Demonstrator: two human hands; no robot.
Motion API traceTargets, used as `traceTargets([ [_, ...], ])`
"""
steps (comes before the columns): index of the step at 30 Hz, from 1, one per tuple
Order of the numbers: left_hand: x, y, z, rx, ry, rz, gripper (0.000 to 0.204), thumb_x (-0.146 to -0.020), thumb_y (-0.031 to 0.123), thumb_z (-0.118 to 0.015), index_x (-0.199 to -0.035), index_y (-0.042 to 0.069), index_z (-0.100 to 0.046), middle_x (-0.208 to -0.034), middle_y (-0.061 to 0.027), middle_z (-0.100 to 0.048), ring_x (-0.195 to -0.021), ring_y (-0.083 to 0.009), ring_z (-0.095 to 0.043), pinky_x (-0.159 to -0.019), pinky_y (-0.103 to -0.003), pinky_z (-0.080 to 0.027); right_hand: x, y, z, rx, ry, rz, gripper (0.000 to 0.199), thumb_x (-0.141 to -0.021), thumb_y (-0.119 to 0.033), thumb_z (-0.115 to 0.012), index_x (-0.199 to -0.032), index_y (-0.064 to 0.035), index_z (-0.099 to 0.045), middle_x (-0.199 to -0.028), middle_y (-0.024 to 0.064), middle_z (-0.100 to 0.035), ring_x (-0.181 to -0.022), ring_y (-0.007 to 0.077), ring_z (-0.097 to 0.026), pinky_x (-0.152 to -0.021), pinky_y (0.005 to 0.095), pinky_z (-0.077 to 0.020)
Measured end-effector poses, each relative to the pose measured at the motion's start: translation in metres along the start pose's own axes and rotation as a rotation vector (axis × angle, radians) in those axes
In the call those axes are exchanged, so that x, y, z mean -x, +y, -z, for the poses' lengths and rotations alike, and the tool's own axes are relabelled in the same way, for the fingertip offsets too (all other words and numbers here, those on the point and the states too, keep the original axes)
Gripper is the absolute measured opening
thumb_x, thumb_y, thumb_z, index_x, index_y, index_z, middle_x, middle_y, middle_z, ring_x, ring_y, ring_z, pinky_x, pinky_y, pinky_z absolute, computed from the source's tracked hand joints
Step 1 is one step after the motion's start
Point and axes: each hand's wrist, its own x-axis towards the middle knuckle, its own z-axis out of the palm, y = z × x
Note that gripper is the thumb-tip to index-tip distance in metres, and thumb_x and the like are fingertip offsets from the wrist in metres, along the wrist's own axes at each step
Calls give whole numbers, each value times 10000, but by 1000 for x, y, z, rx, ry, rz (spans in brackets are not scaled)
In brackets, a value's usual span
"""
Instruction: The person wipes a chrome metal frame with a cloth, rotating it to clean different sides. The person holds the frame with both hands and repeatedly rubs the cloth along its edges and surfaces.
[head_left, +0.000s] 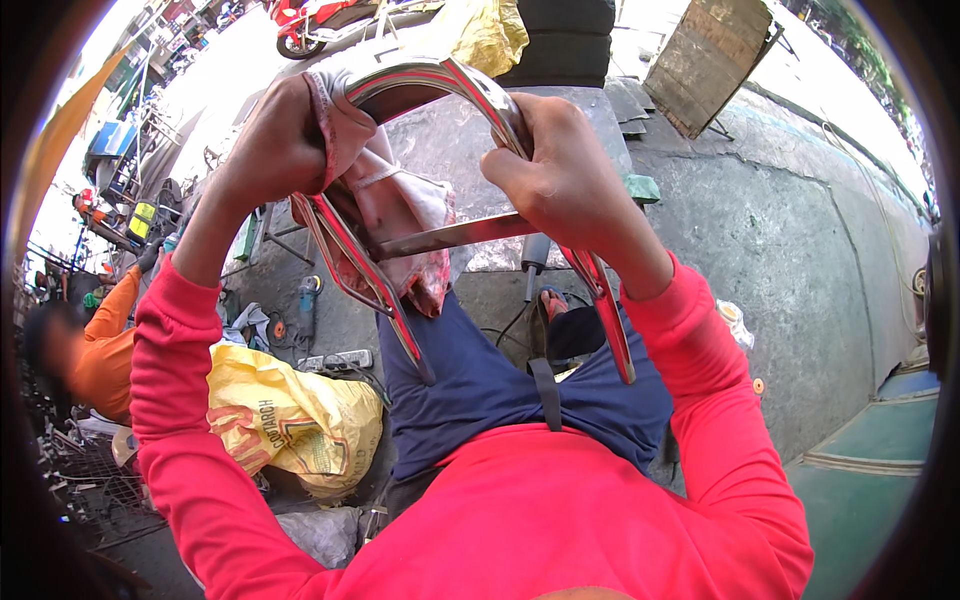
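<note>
Above the navy trousers (450,390) hung the curved chrome frame (455,237). Wiping it well likely meant keeping the stained cloth (405,215) snug round the metal — even pressure, no slipping. The left hand (278,140), wrist bent, clenched cloth against the frame; the right hand (560,165) gripped it bare.

And it's gleaming metal on the curved frame (484,90), glossy and smooth, with duller flat metal on its crossbar (460,236)! Against that shine, a creased, stained, matt cloth rag (405,205). Near left, crinkled woven plastic on the yellow sack (310,425); far right, a weathered wooden board (708,62); right, rough, matt concrete floor (760,225); near, smooth red cloth shirt (570,510).
</note>
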Motion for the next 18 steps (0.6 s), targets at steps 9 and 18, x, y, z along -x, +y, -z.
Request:
traceTargets([
  [9,-26,24,-6,-137,42,-150,282,-646,112,-752,-773,18,-518,-811,-166,-551,-748,-338,-553,-682,-402,-442,-2,-11,-4,-20,-55,2,141,-719,-73,-539,-736,50,-472,-573,60,-376,-560,124,-339,-503,333,-319],
  [18,-1,34,21,-43,-139,320,315,-635,31,-676,-937,-18,-602,-908,-106,-617,-836,-162,-563,-754,-300,-464,1,-4,-1,-38,-79,-11,120,-738,-68,-547,-757,31,-482,-590,20,-388,-575,93,-330,-499,303,-295],
])
